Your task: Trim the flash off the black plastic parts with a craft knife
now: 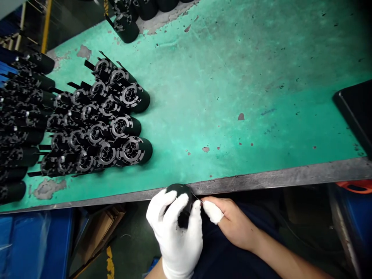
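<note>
My left hand (174, 226), in a white glove, is wrapped round a black cylindrical housing (182, 192) held just below the front edge of the green table (232, 97). My right hand (229, 221) is bare with a white cot on one finger. Its fingers are pinched at the housing's right side, on what looks like a thin wire that I cannot make out clearly. Both hands sit over my lap, under the table's metal edge strip.
Several rows of black cylindrical housings (110, 124) with metal end plates lie on the table's left half. More housings (128, 23) lie at the back. A black tray (357, 112) sits at the right edge. Blue bins (35, 244) and cardboard stand on the floor left.
</note>
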`<state>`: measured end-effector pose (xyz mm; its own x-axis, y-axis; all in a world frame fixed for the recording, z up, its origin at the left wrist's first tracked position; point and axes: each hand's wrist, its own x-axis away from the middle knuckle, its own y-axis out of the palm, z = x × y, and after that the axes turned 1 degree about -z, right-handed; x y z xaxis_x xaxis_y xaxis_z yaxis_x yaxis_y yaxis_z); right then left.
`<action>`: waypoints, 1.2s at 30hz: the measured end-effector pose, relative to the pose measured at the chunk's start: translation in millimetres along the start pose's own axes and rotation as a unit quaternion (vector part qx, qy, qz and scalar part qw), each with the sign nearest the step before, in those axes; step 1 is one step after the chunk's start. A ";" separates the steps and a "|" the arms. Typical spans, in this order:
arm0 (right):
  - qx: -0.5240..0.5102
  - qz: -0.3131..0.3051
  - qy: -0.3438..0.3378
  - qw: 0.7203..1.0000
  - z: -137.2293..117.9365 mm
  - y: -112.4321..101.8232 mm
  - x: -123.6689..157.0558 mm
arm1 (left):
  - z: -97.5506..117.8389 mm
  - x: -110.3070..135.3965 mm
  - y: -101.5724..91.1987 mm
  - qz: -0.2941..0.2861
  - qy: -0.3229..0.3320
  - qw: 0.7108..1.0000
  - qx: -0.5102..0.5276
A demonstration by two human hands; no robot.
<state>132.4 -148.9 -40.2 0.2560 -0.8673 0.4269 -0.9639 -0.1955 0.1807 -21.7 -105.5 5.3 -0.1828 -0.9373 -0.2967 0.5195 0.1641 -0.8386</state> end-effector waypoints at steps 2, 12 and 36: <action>0.005 0.004 0.003 1.000 -3.0 -0.6 -0.6 | 0.1 -0.4 -0.3 0.002 0.002 1.000 0.004; 0.001 0.040 0.011 0.999 0.9 6.4 -3.1 | -5.8 2.0 2.4 0.023 0.060 0.998 0.018; 0.001 0.036 0.005 0.999 -5.9 3.8 -8.5 | -10.8 0.7 1.2 0.013 0.094 0.995 0.040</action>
<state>126.9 -139.6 -37.9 0.1873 -0.8742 0.4479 -0.9799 -0.1344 0.1473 -30.3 -102.7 -0.9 -0.3173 -0.8580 -0.4038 0.5898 0.1549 -0.7925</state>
